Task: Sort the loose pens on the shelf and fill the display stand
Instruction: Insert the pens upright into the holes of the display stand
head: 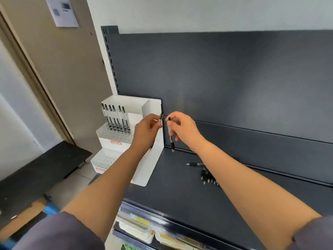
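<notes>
The person stands before a dark grey shelf [171,188], both arms stretched forward. The left hand [146,129] pinches the first pen [161,116] between thumb and fingers, just at the right side wall of the white display stand [155,159]; only the top end with the black clip shows, the rest is behind the hand. The right hand [182,130] is very near to it, and its fingers are curled around the second pen [171,139], which hangs almost upright with the tip down, above the shelf and not touching it.

The stand is at the left end of the shelf. In its upper tier a row of pens [115,116] stands upright (I count about six); the lower tiers show only holes. On the shelf, under the right forearm, a bunch of loose pens [209,176] lies together, and a single pen [195,164] lies apart, nearer the dark back panel [216,73].
</notes>
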Available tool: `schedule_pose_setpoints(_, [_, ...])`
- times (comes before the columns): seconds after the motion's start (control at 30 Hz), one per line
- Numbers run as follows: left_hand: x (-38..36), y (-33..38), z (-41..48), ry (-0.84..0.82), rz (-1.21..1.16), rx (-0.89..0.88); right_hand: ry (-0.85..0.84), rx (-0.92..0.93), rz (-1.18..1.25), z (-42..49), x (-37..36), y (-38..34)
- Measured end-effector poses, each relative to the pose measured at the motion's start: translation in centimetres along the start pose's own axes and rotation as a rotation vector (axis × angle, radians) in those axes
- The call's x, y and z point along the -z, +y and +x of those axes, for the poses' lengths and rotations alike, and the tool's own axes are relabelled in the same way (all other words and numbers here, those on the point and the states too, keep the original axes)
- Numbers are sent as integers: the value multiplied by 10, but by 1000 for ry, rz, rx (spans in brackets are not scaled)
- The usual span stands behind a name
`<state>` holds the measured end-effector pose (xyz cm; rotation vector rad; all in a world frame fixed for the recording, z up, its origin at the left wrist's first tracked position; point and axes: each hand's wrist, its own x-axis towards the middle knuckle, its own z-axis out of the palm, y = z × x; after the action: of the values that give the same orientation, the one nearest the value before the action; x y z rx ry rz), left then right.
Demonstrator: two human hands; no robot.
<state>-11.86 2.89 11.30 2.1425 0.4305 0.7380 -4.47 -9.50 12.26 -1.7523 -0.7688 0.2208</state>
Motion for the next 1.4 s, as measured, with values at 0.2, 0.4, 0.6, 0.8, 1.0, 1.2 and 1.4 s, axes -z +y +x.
schedule_pose_setpoints(0.2, [61,-11,34,102,67,-13,42,96,8,35,-42,-30])
schedule_pose_setpoints(0.4, [96,-34,74,147,173,-150,111,137,-69,76,-79,-43])
schedule_pose_setpoints(0.6, [95,-62,110,183,298,-175,183,164,-256,107,-99,-44])
schedule_pose_setpoints(0.8, [85,-88,123,157,327,-211,213,133,-342,121,-114,-38])
schedule_pose_setpoints(1.0, [75,-105,124,89,440,-229,160,80,-453,129,-119,-30])
schedule_pose_setpoints(1.2, [78,-110,130,-66,630,-289,55,89,-718,133,-124,-18])
schedule_pose_setpoints(1.4, [91,-117,139,-224,528,-260,96,88,-712,139,-124,-10])
